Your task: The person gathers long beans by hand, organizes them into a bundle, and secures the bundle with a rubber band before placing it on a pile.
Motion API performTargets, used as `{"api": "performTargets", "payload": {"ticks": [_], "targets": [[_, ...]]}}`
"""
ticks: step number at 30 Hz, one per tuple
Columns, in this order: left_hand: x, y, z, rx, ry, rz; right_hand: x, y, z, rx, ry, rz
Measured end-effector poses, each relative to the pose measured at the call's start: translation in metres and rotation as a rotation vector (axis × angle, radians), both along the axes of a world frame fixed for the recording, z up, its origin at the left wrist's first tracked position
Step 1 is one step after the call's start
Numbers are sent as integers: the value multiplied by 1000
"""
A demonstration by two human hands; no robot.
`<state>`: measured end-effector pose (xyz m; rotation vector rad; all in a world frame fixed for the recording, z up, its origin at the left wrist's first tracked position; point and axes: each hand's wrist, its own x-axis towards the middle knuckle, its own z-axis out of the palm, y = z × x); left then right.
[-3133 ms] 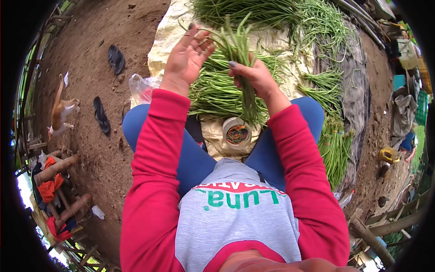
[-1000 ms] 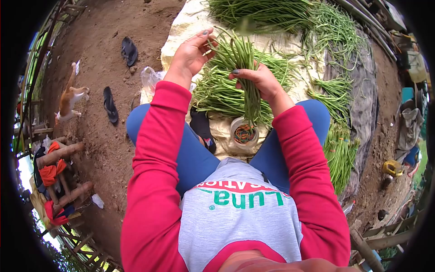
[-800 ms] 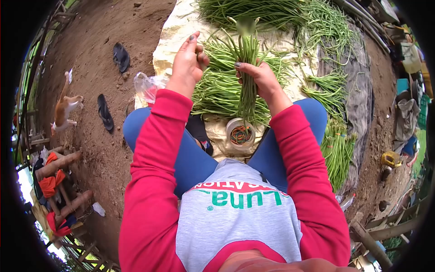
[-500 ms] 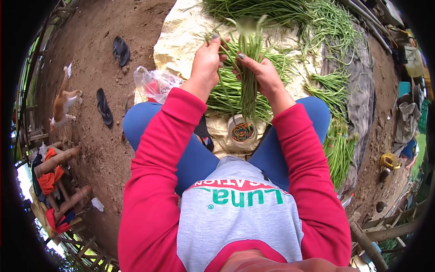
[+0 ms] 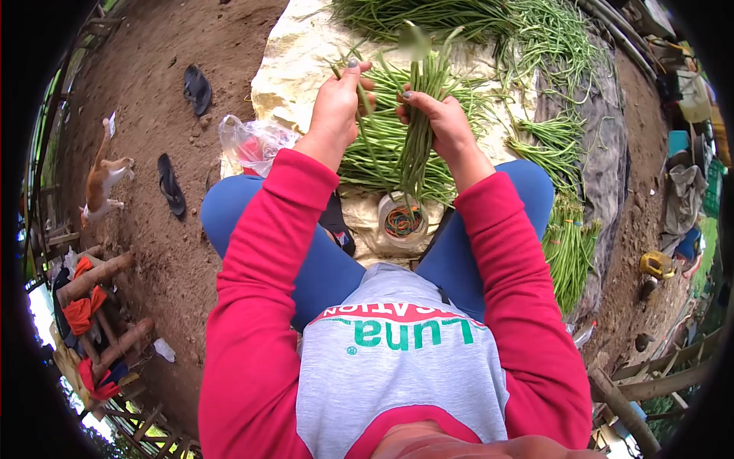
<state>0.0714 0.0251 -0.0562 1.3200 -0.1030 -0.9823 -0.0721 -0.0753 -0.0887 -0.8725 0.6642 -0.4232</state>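
Observation:
My right hand (image 5: 442,122) is closed around an upright bundle of long green beans (image 5: 418,157), its thumb across the front. To the left, my left hand (image 5: 335,105) pinches a few loose beans (image 5: 365,134) that hang below its fingers. A loose pile of beans (image 5: 375,164) lies under both hands on a pale sheet (image 5: 287,57). Between my legs stands a small round tub (image 5: 390,237) holding colored rubber bands (image 5: 403,222).
More beans (image 5: 428,15) lie at the far side, and tied bundles (image 5: 569,260) rest at right on a dark cloth (image 5: 604,168). A plastic bag (image 5: 256,141) sits by my left knee. Slippers (image 5: 171,183) and a cat (image 5: 105,180) are on the dirt at left.
My left hand has moved slightly left, away from the bundle, with a few beans in its fingers. My right hand keeps hold of the bundle, which tilts slightly more.

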Motion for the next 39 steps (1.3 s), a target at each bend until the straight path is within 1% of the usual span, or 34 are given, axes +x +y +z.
{"api": "performTargets", "payload": {"ticks": [1, 3, 4, 5, 7, 9, 11, 12, 13, 15, 16, 17, 18, 19, 21, 22, 23, 24, 25, 26, 27, 29, 30, 31, 33, 35, 37, 38, 39], "targets": [[-2, 0, -2, -2, 0, -3, 0, -1, -1, 9, -34, -59], [-6, 2, -3, 139, -176, -256, -2, -5, 1, 5, -18, -64], [-20, 4, 3, 63, -150, -248, -3, -6, 1, 35, -54, -76], [-31, 3, 0, 64, -151, -250, -3, -6, 1, 65, -91, -88], [-46, 2, -13, -84, -226, -168, -4, -4, 6, 72, -109, -79], [-42, 3, -19, -101, -223, -176, -5, -1, 8, 80, -125, -68], [-41, 3, -13, -133, -265, -164, -4, 1, 8, 99, -161, -55], [-44, 2, -10, -99, -328, -154, -4, 2, 8, 98, -162, -55], [-43, 1, -13, -100, -329, -154, -5, 2, 8, 99, -158, -63], [-37, -2, -22, 61, -575, -132, -7, 0, 6, 98, -154, -72], [-31, -5, -21, 60, -574, -133, -9, -1, 4, 51, -96, -50], [-24, -7, -20, -48, -474, -49, -11, -2, 2, 6, -39, -29], [-18, -8, -19, -155, -374, 34, -12, -2, 0, 7, -39, -30], [-13, -7, -15, -155, -374, 33, -13, -1, 1, -16, -27, -10], [-5, -6, -8, -277, -104, 65, -15, 1, 4, -41, -15, 11], [1, -6, -8, -203, -79, 10, -16, 2, 6, -47, -6, 28], [0, -5, -10, -203, -78, 11, -17, 2, 6, -52, 3, 44], [-2, -5, -13, -249, 30, -17, -17, 0, 4, -51, 5, 46], [-7, -4, -8, -295, 139, -45, -18, -2, 1, -94, 74, 59], [-14, -5, -4, -316, 161, -18, -18, -3, -1, -137, 143, 71], [-13, -4, 4, -313, 163, -19, -20, -3, -2, -134, 145, 69], [-9, -2, 15, -262, 63, -117, -19, -1, 5, -134, 138, 44], [-9, -4, 15, -259, -16, -116, -18, 0, 8, -164, 183, 54], [-7, -5, 16, -260, -17, -116, -17, 1, 7, -165, 182, 54], [-3, -5, 16, -190, -333, -221, -14, 5, 3, -289, 62, 109], [-1, -6, 11, -150, -327, -196, -11, 11, 3, -257, 55, 94], [1, -4, 7, -66, -335, -206, -10, 14, 1, -268, 56, 88], [-1, -5, 5, -39, -316, -151, -10, 15, 2, -319, 48, 95], [-2, -5, 4, -38, -316, -151, -10, 15, 4, -318, 49, 95]]}}
